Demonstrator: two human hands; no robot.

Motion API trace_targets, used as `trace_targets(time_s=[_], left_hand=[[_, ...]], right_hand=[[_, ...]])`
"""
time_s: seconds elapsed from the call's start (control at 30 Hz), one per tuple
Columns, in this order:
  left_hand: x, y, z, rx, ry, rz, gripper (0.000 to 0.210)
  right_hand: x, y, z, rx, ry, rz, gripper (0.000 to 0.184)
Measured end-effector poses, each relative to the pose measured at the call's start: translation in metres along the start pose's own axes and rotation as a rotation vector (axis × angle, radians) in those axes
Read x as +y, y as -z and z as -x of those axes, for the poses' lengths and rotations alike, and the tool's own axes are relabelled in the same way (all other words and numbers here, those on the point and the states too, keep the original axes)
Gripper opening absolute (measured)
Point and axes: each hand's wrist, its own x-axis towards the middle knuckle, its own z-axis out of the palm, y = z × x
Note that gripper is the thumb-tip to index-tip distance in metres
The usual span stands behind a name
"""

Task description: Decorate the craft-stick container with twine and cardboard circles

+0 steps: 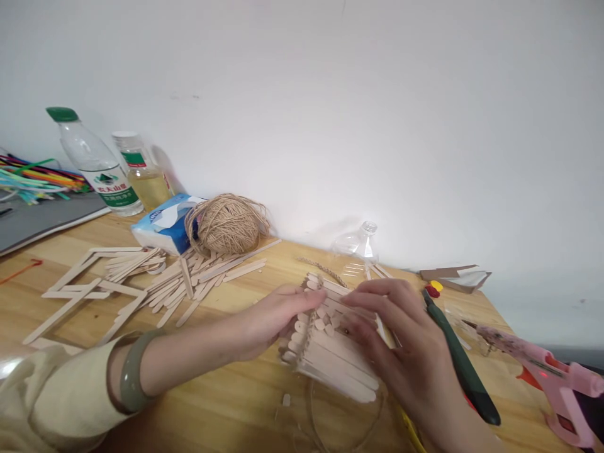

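Left hand (268, 314) is gripping the panel (335, 358) at its left edge | right hand (418, 343) is curving over the right side (whether it's gripping isn't showing) | panel is sitting near, mid-scene | glue gun (538, 357) is lying right

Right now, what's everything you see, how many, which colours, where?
stick panel: 1, pale, centre
wooden sticks: many, pale, left
twine ball: 1, tan, back
tissue pack: 1, blue-white, beside twine
green-capped bottle: 1, clear, back left
white-capped bottle: 1, yellowish, back left
stems: many, mixed, far left
mat: 1, grey, far left
strip: 1, orange, left
bottleneck piece: 1, clear, back
braided cord: 1, brown, behind panel
cardboard: 1, brown, back right
small bits: 2, red, yellow, right
tool: 1, dark green, right
glue gun: 1, pink, right
table: 1, light wood, underneath
wall: 1, white, behind
bangle: 1, green, left wrist
sleeve: 1, pale yellow, left arm
left hand: 1, bare, on panel
right hand: 1, bare, at panel
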Motion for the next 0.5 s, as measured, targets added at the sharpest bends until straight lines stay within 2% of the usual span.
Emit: trace_targets(time_s=[0.07,0.17,0.3,0.5], left_hand=[[0.0018,-0.0025,0.0037,-0.023,-0.095,-0.111,0.035],[0.0055,-0.0058,0.0086,-0.040,-0.190,-0.280,0.040],[0.0062,-0.0067,0.0094,-0.039,-0.190,-0.359,0.044],[0.0009,-0.0059,0.0045,-0.078,-0.174,-0.299,0.045]], right_hand=[[-0.0068,0.0003,-0.0007,-0.109,0.027,-0.092,0.017],[-0.0114,-0.0010,-0.0011,-0.161,-0.004,-0.160,0.017],[-0.0105,-0.0033,-0.0007,-0.174,-0.005,-0.176,0.016],[-0.0073,-0.0033,-0.0012,-0.223,-0.034,-0.239,0.016]])
